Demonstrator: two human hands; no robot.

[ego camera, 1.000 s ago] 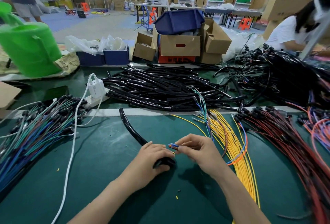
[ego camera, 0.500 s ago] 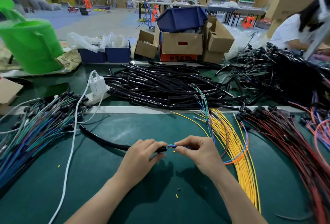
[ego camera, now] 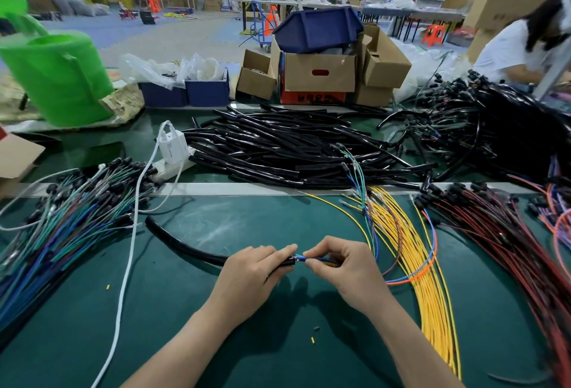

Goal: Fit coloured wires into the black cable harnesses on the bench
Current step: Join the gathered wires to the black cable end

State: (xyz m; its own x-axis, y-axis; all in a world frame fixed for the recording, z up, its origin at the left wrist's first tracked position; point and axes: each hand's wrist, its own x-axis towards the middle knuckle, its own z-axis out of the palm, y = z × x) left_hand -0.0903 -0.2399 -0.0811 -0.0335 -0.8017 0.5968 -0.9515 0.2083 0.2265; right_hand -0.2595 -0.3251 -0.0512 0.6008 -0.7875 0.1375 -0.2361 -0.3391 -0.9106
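Left grip (ego camera: 253, 276) is clamping the black sleeve (ego camera: 185, 247) mouth, right grip (ego camera: 346, 267) is pinching the wire bundle (ego camera: 312, 261); splaying tips risk snagging the rim.

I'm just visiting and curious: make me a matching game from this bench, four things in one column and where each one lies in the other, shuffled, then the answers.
Things:
1. yellow wires
2. green watering can
3. black tube
4. white charger

Places:
A. far left, at the back of the bench
B. held at one end by the left hand
C. just right of the right hand
D. plugged into a power strip beside the pile of black tubes

Pairs: 1-C, 2-A, 3-B, 4-D
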